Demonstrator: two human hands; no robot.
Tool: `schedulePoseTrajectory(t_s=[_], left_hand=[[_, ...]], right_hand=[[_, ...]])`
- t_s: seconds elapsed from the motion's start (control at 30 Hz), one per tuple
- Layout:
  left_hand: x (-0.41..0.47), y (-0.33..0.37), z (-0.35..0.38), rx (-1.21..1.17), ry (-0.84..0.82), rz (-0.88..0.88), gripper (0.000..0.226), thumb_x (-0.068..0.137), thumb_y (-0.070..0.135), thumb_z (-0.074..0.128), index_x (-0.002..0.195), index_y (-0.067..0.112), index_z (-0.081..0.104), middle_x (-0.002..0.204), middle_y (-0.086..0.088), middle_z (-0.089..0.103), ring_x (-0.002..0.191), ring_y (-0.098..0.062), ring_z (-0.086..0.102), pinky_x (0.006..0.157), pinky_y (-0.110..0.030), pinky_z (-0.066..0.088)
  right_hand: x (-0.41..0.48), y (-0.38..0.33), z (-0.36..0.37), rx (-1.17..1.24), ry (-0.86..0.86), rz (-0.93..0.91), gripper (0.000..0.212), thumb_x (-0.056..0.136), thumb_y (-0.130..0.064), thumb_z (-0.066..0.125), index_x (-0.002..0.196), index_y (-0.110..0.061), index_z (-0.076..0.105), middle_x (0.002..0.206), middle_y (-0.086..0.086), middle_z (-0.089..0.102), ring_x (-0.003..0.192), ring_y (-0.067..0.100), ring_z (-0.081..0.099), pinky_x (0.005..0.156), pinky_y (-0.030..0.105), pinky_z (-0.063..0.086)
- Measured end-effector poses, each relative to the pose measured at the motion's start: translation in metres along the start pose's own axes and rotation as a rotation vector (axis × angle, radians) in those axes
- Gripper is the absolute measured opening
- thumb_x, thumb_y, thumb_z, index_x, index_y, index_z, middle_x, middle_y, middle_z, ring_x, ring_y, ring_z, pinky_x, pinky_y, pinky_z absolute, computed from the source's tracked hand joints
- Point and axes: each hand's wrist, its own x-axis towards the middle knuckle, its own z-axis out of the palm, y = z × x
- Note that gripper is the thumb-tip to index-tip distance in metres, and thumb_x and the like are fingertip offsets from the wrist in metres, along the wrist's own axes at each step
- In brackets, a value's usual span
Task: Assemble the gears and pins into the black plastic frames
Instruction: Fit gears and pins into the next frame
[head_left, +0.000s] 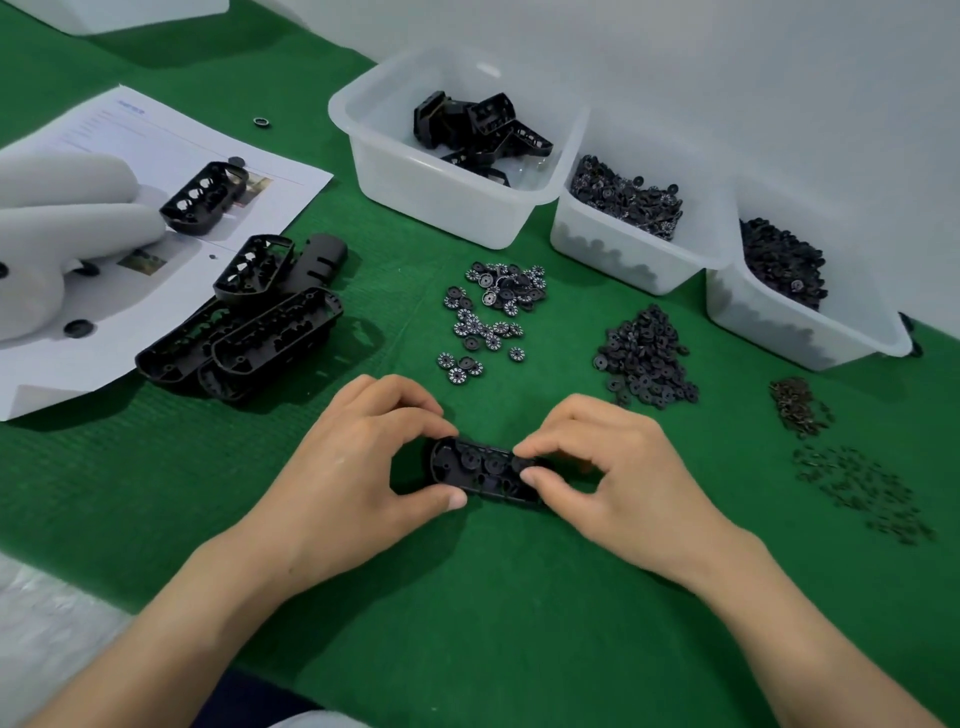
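A black plastic frame (480, 470) lies on the green mat between my hands, with gears seated in its pockets. My left hand (363, 457) grips its left end between thumb and curled fingers. My right hand (597, 467) pinches a small black gear at the frame's right end with thumb and forefinger. Loose numbered gears (488, 312) lie in a heap beyond the frame. To their right is a pile of plain black gears (644, 358). Small dark pins (857, 488) are scattered at the far right.
Several black frames (249, 332) are stacked at the left, partly on a printed sheet (171, 140). A white gloved hand (67, 228) rests on that sheet. Three translucent bins (415, 182) at the back hold frames and gears. A brownish pin heap (797, 405) sits right.
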Motion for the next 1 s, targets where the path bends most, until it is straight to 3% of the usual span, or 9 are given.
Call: schedulePoseTrajectory(t_s=[0.07,0.33,0.53,0.67,0.8,1.0], left_hand=[[0.0,0.0,0.0,0.006,0.001,0.001,0.044,0.064,0.051,0.067,0.101,0.026,0.065,0.104,0.015,0.051,0.099,-0.004,0.042,0.088,-0.004,0.026],[-0.001,0.001,0.0,0.001,0.008,-0.009,0.043,0.065,0.049,0.069,0.102,0.026,0.065,0.105,0.015,0.051,0.1,-0.004,0.041,0.088,-0.004,0.025],[-0.002,0.002,-0.001,0.018,-0.009,-0.012,0.046,0.065,0.052,0.065,0.103,0.026,0.065,0.105,0.014,0.051,0.1,-0.005,0.04,0.089,-0.004,0.024],[0.0,0.007,0.001,0.06,0.009,-0.011,0.044,0.066,0.047,0.07,0.104,0.025,0.065,0.105,0.012,0.052,0.099,-0.01,0.042,0.088,-0.015,0.029],[0.007,0.023,0.01,0.139,0.005,0.024,0.044,0.067,0.045,0.071,0.105,0.022,0.065,0.103,0.01,0.052,0.099,-0.014,0.045,0.092,-0.029,0.034],[0.029,0.054,0.037,0.16,-0.086,0.124,0.05,0.075,0.053,0.062,0.118,0.028,0.056,0.11,0.012,0.045,0.105,-0.009,0.036,0.096,-0.025,0.03]], right_hand=[[-0.001,-0.002,0.001,-0.05,0.014,-0.032,0.011,0.076,-0.015,0.071,0.087,-0.014,0.073,0.08,-0.001,0.063,0.072,0.014,0.059,0.064,0.032,0.051],[-0.003,-0.002,0.003,-0.068,0.015,-0.079,0.008,0.076,-0.012,0.07,0.084,-0.011,0.072,0.078,-0.001,0.062,0.065,0.014,0.058,0.058,0.032,0.051],[-0.009,0.002,0.001,0.12,0.044,0.046,0.019,0.077,0.0,0.064,0.088,-0.014,0.07,0.083,-0.006,0.063,0.073,0.006,0.057,0.064,0.021,0.048],[-0.019,0.005,0.002,0.101,0.048,0.062,0.022,0.08,-0.002,0.058,0.092,-0.015,0.072,0.09,-0.005,0.06,0.079,0.002,0.054,0.072,0.01,0.04],[-0.035,0.017,-0.004,0.113,0.118,0.138,0.018,0.081,-0.003,0.064,0.091,-0.016,0.072,0.086,-0.007,0.06,0.07,0.007,0.055,0.062,0.012,0.041],[-0.048,0.051,-0.022,-0.045,0.257,0.375,0.01,0.077,-0.008,0.071,0.083,-0.016,0.071,0.075,-0.015,0.057,0.068,0.003,0.054,0.063,0.007,0.039]])
